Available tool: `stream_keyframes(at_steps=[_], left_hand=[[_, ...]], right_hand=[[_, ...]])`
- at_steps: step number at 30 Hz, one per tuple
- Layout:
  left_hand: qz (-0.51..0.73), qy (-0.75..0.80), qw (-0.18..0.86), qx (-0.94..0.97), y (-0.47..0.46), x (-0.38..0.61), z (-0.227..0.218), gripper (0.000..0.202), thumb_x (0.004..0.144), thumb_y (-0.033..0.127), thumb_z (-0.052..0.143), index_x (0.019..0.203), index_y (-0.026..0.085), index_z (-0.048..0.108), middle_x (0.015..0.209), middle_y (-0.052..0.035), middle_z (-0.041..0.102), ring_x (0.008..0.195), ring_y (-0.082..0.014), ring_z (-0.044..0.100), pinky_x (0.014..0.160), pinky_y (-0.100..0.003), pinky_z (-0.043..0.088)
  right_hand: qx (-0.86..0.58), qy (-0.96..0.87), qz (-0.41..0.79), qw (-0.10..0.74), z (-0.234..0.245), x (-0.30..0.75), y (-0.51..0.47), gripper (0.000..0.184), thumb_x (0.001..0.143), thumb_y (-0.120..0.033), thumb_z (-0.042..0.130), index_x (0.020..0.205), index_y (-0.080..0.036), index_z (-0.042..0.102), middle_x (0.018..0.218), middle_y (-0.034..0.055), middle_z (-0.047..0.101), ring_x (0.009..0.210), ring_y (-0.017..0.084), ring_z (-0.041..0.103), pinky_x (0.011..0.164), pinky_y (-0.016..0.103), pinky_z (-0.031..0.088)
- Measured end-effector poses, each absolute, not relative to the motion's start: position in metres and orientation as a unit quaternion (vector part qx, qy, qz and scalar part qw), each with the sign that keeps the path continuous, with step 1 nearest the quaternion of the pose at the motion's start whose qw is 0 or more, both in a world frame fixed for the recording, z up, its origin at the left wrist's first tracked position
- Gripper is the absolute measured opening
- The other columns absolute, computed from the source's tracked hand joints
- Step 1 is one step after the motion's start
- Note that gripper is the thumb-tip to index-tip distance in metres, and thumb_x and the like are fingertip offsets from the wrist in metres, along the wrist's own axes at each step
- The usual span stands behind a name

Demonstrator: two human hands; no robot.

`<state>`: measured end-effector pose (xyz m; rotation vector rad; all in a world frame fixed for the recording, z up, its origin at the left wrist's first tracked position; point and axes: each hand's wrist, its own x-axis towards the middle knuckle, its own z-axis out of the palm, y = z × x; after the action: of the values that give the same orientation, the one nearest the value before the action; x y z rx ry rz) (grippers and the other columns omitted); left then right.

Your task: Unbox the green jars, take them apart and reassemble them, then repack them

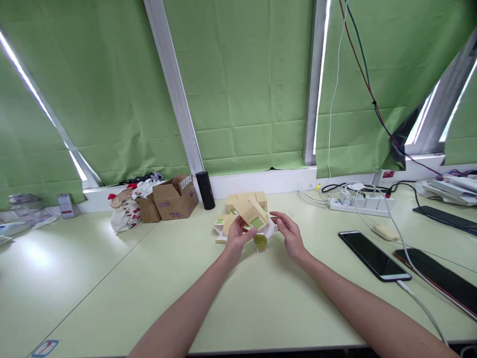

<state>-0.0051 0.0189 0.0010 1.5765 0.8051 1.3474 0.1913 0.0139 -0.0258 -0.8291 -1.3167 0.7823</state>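
My left hand (237,237) is closed on a small cream carton with a green label (250,213), holding it tilted above the table. My right hand (288,233) hovers just right of the carton with its fingers curled and apart, holding nothing that I can see. Below the carton, between my hands, a small jar of green-yellow stuff (260,242) stands on the pale green table (149,278). Several more cream cartons (238,203) are stacked and scattered just behind my hands.
A black cylinder (205,190) and open brown cardboard boxes (175,197) stand at the back left, beside a patterned bag (124,211). To the right lie a power strip with chargers (357,201), cables and two dark phones (374,255). Green curtains hang behind.
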Motion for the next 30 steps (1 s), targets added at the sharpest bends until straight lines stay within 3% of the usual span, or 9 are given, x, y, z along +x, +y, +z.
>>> stream_keyframes(at_steps=[4,9,13,17,20,30], left_hand=[[0.587,0.357,0.356,0.633,0.019,-0.006,-0.008,0.065,0.069,0.044,0.089,0.123,0.022,0.060,0.126,-0.0127,0.068,0.120,-0.0321,0.062,0.099,-0.044,0.050],[0.583,0.361,0.232,0.690,0.011,-0.006,-0.003,0.056,0.075,0.030,0.085,0.125,0.027,0.061,0.129,-0.0108,0.062,0.126,-0.0311,0.057,0.104,-0.048,0.048],[0.560,0.350,0.083,0.746,0.002,-0.005,0.007,0.041,0.080,0.027,0.081,0.116,0.027,0.061,0.126,-0.0116,0.064,0.128,-0.0321,0.051,0.108,-0.051,0.044],[0.543,0.351,-0.029,0.762,-0.001,-0.003,0.006,0.034,0.082,0.021,0.077,0.111,0.027,0.061,0.133,-0.0137,0.058,0.130,-0.0338,0.046,0.108,-0.054,0.043],[0.542,0.348,-0.075,0.761,0.000,-0.001,0.001,0.028,0.083,0.016,0.072,0.106,0.028,0.061,0.132,-0.0132,0.055,0.130,-0.0330,0.044,0.105,-0.053,0.044],[0.543,0.309,-0.168,0.763,-0.003,-0.003,0.000,0.028,0.082,0.006,0.061,0.099,0.027,0.052,0.129,-0.0119,0.052,0.122,-0.0309,0.045,0.100,-0.051,0.044]], right_hand=[[-0.382,-0.584,0.318,0.642,-0.030,0.193,0.018,0.043,0.098,-0.057,0.054,0.123,-0.024,0.066,0.113,0.0092,0.075,0.106,0.028,0.067,0.092,0.043,0.052],[-0.414,-0.628,0.212,0.624,-0.026,0.191,0.011,0.036,0.093,-0.041,0.060,0.125,-0.026,0.064,0.126,0.0106,0.069,0.114,0.029,0.058,0.092,0.046,0.051],[-0.403,-0.659,0.132,0.621,-0.022,0.187,0.004,0.048,0.087,-0.028,0.061,0.135,-0.028,0.057,0.134,0.0118,0.062,0.121,0.032,0.053,0.090,0.048,0.054],[-0.373,-0.702,0.053,0.604,-0.022,0.186,0.001,0.056,0.086,-0.023,0.060,0.142,-0.032,0.053,0.139,0.0110,0.056,0.131,0.034,0.048,0.101,0.054,0.050],[-0.365,-0.715,0.012,0.597,-0.022,0.186,-0.001,0.058,0.086,-0.020,0.061,0.141,-0.034,0.055,0.138,0.0110,0.052,0.134,0.035,0.046,0.106,0.057,0.048],[-0.325,-0.740,-0.066,0.584,-0.023,0.187,0.000,0.059,0.088,-0.012,0.054,0.143,-0.035,0.051,0.135,0.0116,0.049,0.128,0.035,0.046,0.099,0.057,0.050]])
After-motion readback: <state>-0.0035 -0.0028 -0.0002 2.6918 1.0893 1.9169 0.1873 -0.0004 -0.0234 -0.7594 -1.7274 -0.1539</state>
